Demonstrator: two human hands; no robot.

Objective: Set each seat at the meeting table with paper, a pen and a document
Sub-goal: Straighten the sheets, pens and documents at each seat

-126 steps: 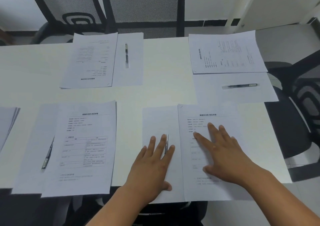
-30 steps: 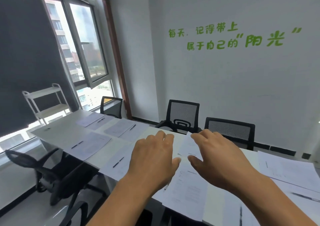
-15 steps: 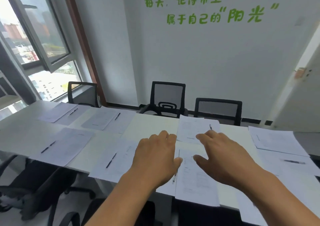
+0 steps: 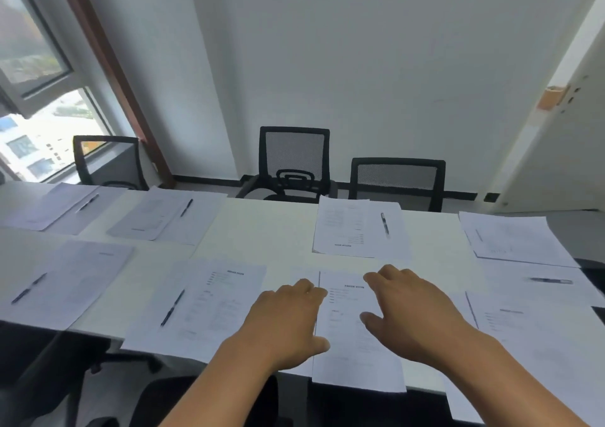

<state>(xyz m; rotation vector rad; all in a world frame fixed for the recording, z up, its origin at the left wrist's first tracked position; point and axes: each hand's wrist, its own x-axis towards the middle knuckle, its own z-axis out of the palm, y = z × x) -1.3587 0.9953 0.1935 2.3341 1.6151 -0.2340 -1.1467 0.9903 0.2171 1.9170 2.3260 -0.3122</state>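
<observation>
Desk looks nearly set: visible seats have papers, pens. Left hand, right hand: grips apart, empty, over nearest document; its pen hidden.

Both forearms are showing bare up to the frame's lower edge, with no sleeve in sight; the left hand and right hand are seemingly wearing nothing.

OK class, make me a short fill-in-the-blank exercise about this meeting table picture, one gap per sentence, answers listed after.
1. Both hands, left hand and right hand, hold ____.
2. The lettering on the wall is coloured ____.
3. The pen at the far seat lies on sheets in front of a ____ chair.

Answers: nothing; green; black
</observation>
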